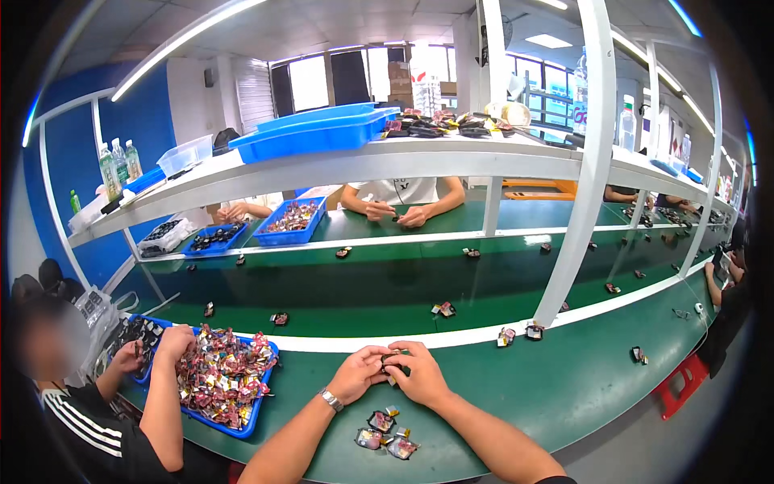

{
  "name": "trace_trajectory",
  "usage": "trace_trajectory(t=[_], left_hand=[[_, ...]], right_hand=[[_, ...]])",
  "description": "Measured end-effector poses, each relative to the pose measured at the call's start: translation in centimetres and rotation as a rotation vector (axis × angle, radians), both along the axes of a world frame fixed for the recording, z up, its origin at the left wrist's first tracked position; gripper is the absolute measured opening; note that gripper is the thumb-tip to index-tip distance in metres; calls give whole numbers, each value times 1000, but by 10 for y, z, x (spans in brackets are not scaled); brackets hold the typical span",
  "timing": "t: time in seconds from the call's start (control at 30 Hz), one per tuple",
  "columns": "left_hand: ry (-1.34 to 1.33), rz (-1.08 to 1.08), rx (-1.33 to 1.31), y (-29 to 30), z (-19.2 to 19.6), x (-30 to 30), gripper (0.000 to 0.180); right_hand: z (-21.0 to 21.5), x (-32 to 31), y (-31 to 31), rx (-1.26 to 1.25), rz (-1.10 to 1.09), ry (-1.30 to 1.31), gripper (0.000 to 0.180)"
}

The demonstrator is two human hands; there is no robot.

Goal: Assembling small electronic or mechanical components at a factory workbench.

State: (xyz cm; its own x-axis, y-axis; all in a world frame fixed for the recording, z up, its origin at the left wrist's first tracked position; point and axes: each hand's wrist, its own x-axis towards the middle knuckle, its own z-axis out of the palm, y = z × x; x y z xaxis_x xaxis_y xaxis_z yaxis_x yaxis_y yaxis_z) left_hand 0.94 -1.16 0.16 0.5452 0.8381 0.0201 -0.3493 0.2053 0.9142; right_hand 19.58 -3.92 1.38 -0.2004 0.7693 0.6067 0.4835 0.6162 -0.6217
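My left hand (359, 376), with a metal-banded watch at the wrist, and my right hand (421, 375) meet over the near green worktop. Their fingers are closed together on a small black part (389, 363), mostly hidden by the fingertips, so its exact kind does not show. Between my forearms lie a few small electronic assemblies: one black-edged assembly (381, 421) nearest my hands, another assembly (369, 438) at the left and a third assembly (403, 448) at the right. They show dark casings with reddish and yellow bits.
At my left, a blue tray (269, 385) is heaped with similar assemblies; a co-worker's arm (165, 403) reaches over it. Beyond a white rail runs a green conveyor belt (363, 300) carrying scattered assemblies. A white post (574, 210) rises at the right. Another person (403, 194) works opposite.
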Motion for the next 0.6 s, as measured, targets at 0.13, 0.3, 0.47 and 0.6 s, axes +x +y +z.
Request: trace_trajectory(t=[0.13,0.3,0.47,0.6], left_hand=[[-6,10,-13,0,1,2,28],[-23,5,16,0,-5,0,28],[-60,57,29,0,-7,3,25],[-65,51,24,2,-10,-2,25]], right_hand=[[-1,0,-1,24,-21,-7,12],[-2,-4,0,55,-24,40,14],[2,-7,-1,113,-2,35,17],[16,-5,-4,223,16,-37,19]])
